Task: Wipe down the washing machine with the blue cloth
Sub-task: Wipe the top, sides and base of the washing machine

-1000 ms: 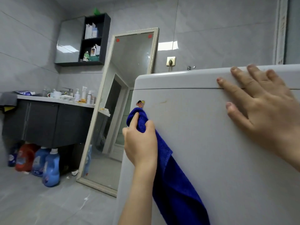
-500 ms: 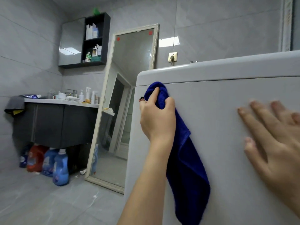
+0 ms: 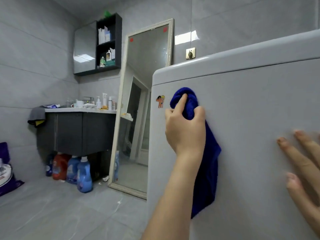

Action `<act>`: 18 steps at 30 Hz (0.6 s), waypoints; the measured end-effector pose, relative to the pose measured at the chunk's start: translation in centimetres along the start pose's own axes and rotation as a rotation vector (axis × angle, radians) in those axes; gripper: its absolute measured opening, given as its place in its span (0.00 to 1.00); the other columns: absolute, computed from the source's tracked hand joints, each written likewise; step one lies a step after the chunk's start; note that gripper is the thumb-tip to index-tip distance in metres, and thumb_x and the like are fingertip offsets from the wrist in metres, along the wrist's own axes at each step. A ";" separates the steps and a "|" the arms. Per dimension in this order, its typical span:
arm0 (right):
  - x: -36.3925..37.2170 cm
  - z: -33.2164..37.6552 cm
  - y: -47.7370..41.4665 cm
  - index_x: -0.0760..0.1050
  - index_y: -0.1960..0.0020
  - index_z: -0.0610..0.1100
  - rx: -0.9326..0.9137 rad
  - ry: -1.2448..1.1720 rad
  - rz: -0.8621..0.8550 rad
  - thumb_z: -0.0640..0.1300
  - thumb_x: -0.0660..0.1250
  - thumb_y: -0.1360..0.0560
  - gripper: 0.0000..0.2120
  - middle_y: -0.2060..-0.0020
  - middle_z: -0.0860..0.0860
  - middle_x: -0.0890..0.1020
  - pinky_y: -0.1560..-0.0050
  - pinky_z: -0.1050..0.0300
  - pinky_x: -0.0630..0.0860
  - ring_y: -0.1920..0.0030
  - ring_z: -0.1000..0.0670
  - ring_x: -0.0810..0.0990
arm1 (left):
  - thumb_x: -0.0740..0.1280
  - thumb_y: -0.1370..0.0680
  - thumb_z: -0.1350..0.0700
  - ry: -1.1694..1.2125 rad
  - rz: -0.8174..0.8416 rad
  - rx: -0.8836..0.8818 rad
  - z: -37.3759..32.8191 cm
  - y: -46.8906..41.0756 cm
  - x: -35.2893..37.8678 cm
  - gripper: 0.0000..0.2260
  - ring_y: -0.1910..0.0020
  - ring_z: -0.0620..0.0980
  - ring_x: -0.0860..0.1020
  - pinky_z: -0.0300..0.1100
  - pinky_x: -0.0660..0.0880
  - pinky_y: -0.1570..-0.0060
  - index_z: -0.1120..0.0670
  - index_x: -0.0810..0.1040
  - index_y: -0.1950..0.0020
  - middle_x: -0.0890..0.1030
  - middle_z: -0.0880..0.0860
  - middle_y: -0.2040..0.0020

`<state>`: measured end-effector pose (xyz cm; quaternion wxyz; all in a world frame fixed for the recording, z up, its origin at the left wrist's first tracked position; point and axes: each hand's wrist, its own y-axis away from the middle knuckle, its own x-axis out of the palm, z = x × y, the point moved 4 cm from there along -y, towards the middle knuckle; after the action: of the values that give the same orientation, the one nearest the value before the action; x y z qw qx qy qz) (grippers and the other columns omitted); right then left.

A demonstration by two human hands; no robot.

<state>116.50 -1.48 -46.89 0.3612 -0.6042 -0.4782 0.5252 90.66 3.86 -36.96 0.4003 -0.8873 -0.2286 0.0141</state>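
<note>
The white washing machine [image 3: 251, 110] fills the right half of the head view, its side panel facing me. My left hand [image 3: 185, 129] grips a bunched blue cloth [image 3: 207, 170] and presses it against the panel's upper left, just right of a small cartoon sticker [image 3: 160, 101]. The rest of the cloth hangs down behind my forearm. My right hand [image 3: 304, 170] lies flat on the panel at the right edge, fingers spread, partly cut off by the frame.
A tall framed mirror [image 3: 143, 104] leans on the wall just left of the machine. Further left stands a dark vanity cabinet [image 3: 78, 132] with toiletries on top and several detergent bottles [image 3: 81, 172] beneath. A purple bag [image 3: 7, 170] sits at the far left on the grey tiled floor.
My left hand slid the cloth up and to the right, uncovering the sticker. My right hand dropped from the machine's top edge down the panel. The view shifted right and lower.
</note>
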 end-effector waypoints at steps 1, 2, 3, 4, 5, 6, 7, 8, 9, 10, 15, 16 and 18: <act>0.1 -0.1 0.3 0.53 0.17 0.55 0.021 -0.007 0.014 0.56 0.47 0.19 0.30 0.18 0.48 0.56 0.25 0.27 0.58 0.19 0.39 0.54 | 0.65 0.25 0.48 0.033 -0.053 -0.051 0.7 -0.5 -0.5 0.21 0.59 0.33 0.71 0.28 0.64 0.60 0.39 0.72 0.32 0.70 0.40 0.51; 0.0 0.0 0.7 0.52 0.17 0.56 0.023 -0.009 0.023 0.55 0.47 0.19 0.30 0.18 0.48 0.56 0.24 0.28 0.58 0.18 0.39 0.54 | 0.65 0.25 0.49 0.061 -0.108 -0.109 2.0 -0.7 -1.1 0.21 0.59 0.34 0.71 0.29 0.64 0.59 0.40 0.73 0.32 0.70 0.39 0.50; -0.4 0.2 1.1 0.52 0.17 0.55 0.005 -0.003 0.028 0.54 0.47 0.19 0.30 0.18 0.48 0.56 0.24 0.28 0.57 0.18 0.39 0.53 | 0.65 0.25 0.49 0.082 -0.153 -0.170 3.5 -0.4 -1.8 0.20 0.57 0.36 0.71 0.31 0.65 0.57 0.40 0.73 0.32 0.71 0.39 0.49; -0.9 0.4 1.6 0.54 0.17 0.53 -0.023 0.006 0.030 0.53 0.48 0.19 0.30 0.18 0.47 0.56 0.24 0.28 0.57 0.18 0.39 0.53 | 0.65 0.24 0.49 0.086 -0.184 -0.225 5.4 0.4 -2.4 0.20 0.56 0.36 0.71 0.31 0.64 0.56 0.40 0.73 0.32 0.71 0.39 0.49; -1.5 0.7 2.2 0.56 0.18 0.50 -0.047 0.008 0.021 0.51 0.48 0.18 0.29 0.18 0.46 0.57 0.25 0.27 0.58 0.19 0.39 0.54 | 0.64 0.24 0.49 0.070 -0.203 -0.266 7.4 1.7 -3.1 0.20 0.55 0.35 0.72 0.29 0.63 0.56 0.41 0.73 0.31 0.70 0.39 0.50; -2.0 1.2 2.8 0.59 0.19 0.47 -0.061 -0.001 0.001 0.50 0.49 0.17 0.27 0.19 0.45 0.59 0.26 0.27 0.59 0.19 0.38 0.54 | 0.64 0.23 0.50 0.034 -0.207 -0.290 9.6 3.4 -3.8 0.20 0.55 0.32 0.72 0.26 0.62 0.57 0.41 0.72 0.31 0.70 0.38 0.52; -2.3 1.7 3.6 0.62 0.20 0.45 -0.070 -0.012 -0.025 0.49 0.50 0.17 0.26 0.19 0.44 0.60 0.26 0.26 0.60 0.19 0.38 0.55 | 0.64 0.23 0.51 -0.017 -0.196 -0.300 11.6 5.6 -4.6 0.21 0.55 0.28 0.71 0.23 0.61 0.59 0.41 0.71 0.30 0.69 0.38 0.53; -2.5 2.4 4.3 0.64 0.21 0.43 -0.075 -0.016 -0.055 0.47 0.51 0.17 0.25 0.20 0.43 0.62 0.27 0.26 0.61 0.19 0.39 0.56 | 0.64 0.23 0.51 -0.067 -0.174 -0.299 13.6 7.9 -5.5 0.21 0.56 0.24 0.70 0.21 0.62 0.59 0.42 0.70 0.29 0.68 0.38 0.54; -2.7 2.9 5.0 0.65 0.21 0.43 -0.074 -0.011 -0.084 0.46 0.52 0.17 0.25 0.21 0.42 0.64 0.27 0.26 0.62 0.19 0.40 0.57 | 0.63 0.23 0.50 -0.108 -0.148 -0.299 15.6 10.1 -6.3 0.22 0.57 0.22 0.69 0.22 0.62 0.58 0.43 0.69 0.28 0.69 0.40 0.53; -2.8 3.3 5.5 0.66 0.22 0.42 -0.072 0.000 -0.108 0.45 0.53 0.17 0.25 0.22 0.41 0.66 0.26 0.28 0.62 0.19 0.40 0.57 | 0.62 0.25 0.49 -0.139 -0.122 -0.309 17.3 12.3 -7.0 0.24 0.57 0.22 0.68 0.27 0.64 0.53 0.43 0.68 0.28 0.69 0.41 0.52; -2.9 3.4 5.7 0.67 0.22 0.42 -0.051 -0.011 -0.147 0.43 0.56 0.18 0.25 0.22 0.42 0.66 0.26 0.29 0.62 0.19 0.42 0.57 | 0.64 0.22 0.54 -0.173 -0.070 -0.404 19.2 15.6 -7.9 0.24 0.53 0.33 0.67 0.36 0.63 0.47 0.45 0.66 0.26 0.66 0.41 0.44; -2.7 3.3 5.8 0.66 0.21 0.43 -0.056 -0.023 -0.144 0.44 0.56 0.18 0.25 0.22 0.43 0.65 0.27 0.28 0.63 0.19 0.42 0.57 | 0.64 0.22 0.55 -0.173 -0.078 -0.375 18.6 14.7 -7.6 0.24 0.52 0.35 0.68 0.36 0.64 0.47 0.47 0.66 0.26 0.67 0.41 0.44; -2.6 3.0 5.9 0.62 0.20 0.46 -0.075 -0.045 -0.135 0.44 0.55 0.17 0.26 0.20 0.46 0.62 0.28 0.26 0.63 0.19 0.42 0.56 | 0.64 0.23 0.54 -0.162 -0.092 -0.293 17.0 12.6 -6.6 0.24 0.55 0.32 0.70 0.28 0.65 0.50 0.47 0.67 0.26 0.69 0.43 0.46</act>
<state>114.76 -5.82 -52.28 0.3621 -0.5715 -0.5452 0.4949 86.17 5.81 -58.62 0.2472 -0.9207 -0.3000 0.0341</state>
